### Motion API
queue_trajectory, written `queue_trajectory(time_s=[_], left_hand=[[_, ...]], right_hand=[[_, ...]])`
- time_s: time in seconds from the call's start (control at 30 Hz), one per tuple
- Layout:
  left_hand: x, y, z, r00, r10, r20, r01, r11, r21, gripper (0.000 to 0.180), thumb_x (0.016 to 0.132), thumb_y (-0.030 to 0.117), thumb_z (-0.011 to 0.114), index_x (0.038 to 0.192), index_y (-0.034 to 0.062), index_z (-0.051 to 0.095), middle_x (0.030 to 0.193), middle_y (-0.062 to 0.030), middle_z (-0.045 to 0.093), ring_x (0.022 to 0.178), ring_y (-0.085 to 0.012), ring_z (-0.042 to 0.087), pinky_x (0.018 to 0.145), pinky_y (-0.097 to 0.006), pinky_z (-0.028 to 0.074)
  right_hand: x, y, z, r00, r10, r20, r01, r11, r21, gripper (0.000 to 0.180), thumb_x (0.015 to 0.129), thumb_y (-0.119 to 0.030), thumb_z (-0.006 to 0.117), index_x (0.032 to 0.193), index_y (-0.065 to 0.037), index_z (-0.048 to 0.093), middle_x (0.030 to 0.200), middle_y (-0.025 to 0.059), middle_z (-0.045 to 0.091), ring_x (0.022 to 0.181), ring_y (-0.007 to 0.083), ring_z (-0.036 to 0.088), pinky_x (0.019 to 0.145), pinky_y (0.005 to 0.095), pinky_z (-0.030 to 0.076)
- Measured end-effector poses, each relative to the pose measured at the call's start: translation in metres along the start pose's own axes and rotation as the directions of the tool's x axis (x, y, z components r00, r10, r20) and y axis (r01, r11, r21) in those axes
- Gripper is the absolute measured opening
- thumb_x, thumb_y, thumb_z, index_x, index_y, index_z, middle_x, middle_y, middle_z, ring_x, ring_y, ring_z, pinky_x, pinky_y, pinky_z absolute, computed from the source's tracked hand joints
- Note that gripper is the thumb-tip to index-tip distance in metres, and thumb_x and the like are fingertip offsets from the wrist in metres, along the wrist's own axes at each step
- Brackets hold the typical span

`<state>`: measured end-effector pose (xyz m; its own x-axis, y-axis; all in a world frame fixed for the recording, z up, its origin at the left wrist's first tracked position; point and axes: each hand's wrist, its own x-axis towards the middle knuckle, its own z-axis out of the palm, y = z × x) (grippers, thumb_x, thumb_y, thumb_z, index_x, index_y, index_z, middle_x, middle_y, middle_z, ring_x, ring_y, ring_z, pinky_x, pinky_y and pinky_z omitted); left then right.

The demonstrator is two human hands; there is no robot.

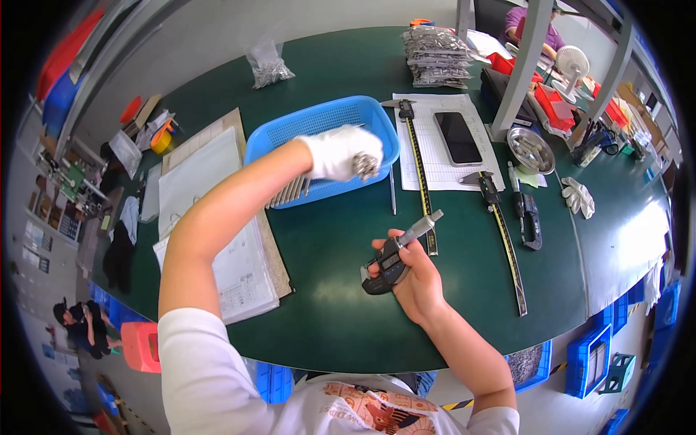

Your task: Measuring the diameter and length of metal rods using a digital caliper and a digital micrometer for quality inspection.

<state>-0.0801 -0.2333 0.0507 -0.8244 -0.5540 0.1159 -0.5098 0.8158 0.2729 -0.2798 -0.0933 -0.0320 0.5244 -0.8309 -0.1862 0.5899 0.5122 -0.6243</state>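
Note:
My left hand (337, 152), in a white glove, is closed around a bundle of thin metal rods (366, 166), whose ends face me. It is held over the light blue plastic basket (264, 145), hiding much of the inside. More metal rods (291, 193) lie side by side at the basket's near left edge, partly behind my forearm. My bare right hand (413, 275) grips a digital micrometer (392, 262) above the green table, its silver thimble pointing up and right. Its black frame curves to the left, and I see nothing between its jaws.
Right of the basket, a digital caliper (416, 156) and a black phone (458, 138) lie on paper sheets (428, 109). Further right are another caliper (504, 239), another micrometer (529, 217), a metal bowl (540, 161) and a white glove (578, 197). Papers (239, 279) lie left. A co-worker (549, 36) sits beyond.

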Motion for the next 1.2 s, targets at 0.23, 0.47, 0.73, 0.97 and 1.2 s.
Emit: queue_trajectory(time_s=[0.23, 0.47, 0.73, 0.97, 1.2], left_hand=[[-0.039, 0.012, -0.005, 0.995, -0.1, 0.025, 0.099, 0.994, 0.045, 0.02, 0.055, -0.005, 0.053, 0.069, 0.009, 0.052, 0.069, -0.0056, 0.053, 0.072, -0.0259, 0.054, 0.064, -0.034, 0.043], [-0.052, 0.014, -0.017, 0.942, -0.288, 0.173, 0.302, 0.952, -0.059, 0.038, 0.056, -0.009, 0.046, 0.09, 0.0077, 0.052, 0.092, -0.0108, 0.053, 0.089, -0.0264, 0.052, 0.077, -0.031, 0.042], [-0.057, 0.009, -0.029, 0.757, -0.599, 0.263, 0.612, 0.505, -0.609, 0.034, 0.073, 0.005, 0.05, 0.107, 0.003, 0.054, 0.105, -0.0066, 0.055, 0.099, -0.0146, 0.05, 0.092, -0.027, 0.035], [0.008, 0.03, -0.023, 0.553, -0.803, 0.222, 0.762, 0.595, 0.255, 0.037, 0.077, 0.03, 0.044, 0.099, 0.0031, 0.057, 0.1, -0.0128, 0.057, 0.088, -0.0251, 0.054, 0.081, -0.033, 0.039], [0.034, 0.004, -0.014, 0.147, -0.855, 0.497, 0.85, 0.366, 0.379, 0.023, 0.069, 0.018, 0.044, 0.083, 0.0077, 0.058, 0.086, -0.0098, 0.059, 0.08, -0.023, 0.055, 0.068, -0.039, 0.04]], right_hand=[[-0.003, 0.005, -0.001, 0.998, 0.056, 0.009, -0.057, 0.997, 0.044, 0.035, 0.083, -0.018, 0.036, 0.116, -0.006, 0.032, 0.108, 0.0137, 0.045, 0.08, 0.0229, 0.052, 0.078, 0.0381, 0.039], [-0.001, 0.007, -0.002, 0.998, 0.067, 0.004, -0.067, 0.996, 0.061, 0.033, 0.083, -0.019, 0.035, 0.114, -0.007, 0.033, 0.107, 0.0137, 0.046, 0.081, 0.0248, 0.052, 0.078, 0.0396, 0.039], [0.0, 0.007, 0.001, 0.996, 0.084, 0.02, -0.085, 0.994, 0.061, 0.034, 0.084, -0.019, 0.034, 0.116, -0.006, 0.03, 0.108, 0.0131, 0.046, 0.078, 0.0227, 0.052, 0.076, 0.0376, 0.039], [-0.002, 0.004, 0.0, 0.996, 0.085, 0.027, -0.085, 0.996, -0.02, 0.034, 0.082, -0.019, 0.033, 0.114, -0.007, 0.035, 0.103, 0.0126, 0.049, 0.074, 0.0203, 0.053, 0.073, 0.0355, 0.041], [0.001, 0.001, 0.003, 0.999, 0.024, 0.037, -0.021, 0.996, -0.091, 0.037, 0.081, -0.02, 0.034, 0.115, -0.007, 0.035, 0.102, 0.0122, 0.05, 0.071, 0.0187, 0.053, 0.071, 0.0338, 0.042]])
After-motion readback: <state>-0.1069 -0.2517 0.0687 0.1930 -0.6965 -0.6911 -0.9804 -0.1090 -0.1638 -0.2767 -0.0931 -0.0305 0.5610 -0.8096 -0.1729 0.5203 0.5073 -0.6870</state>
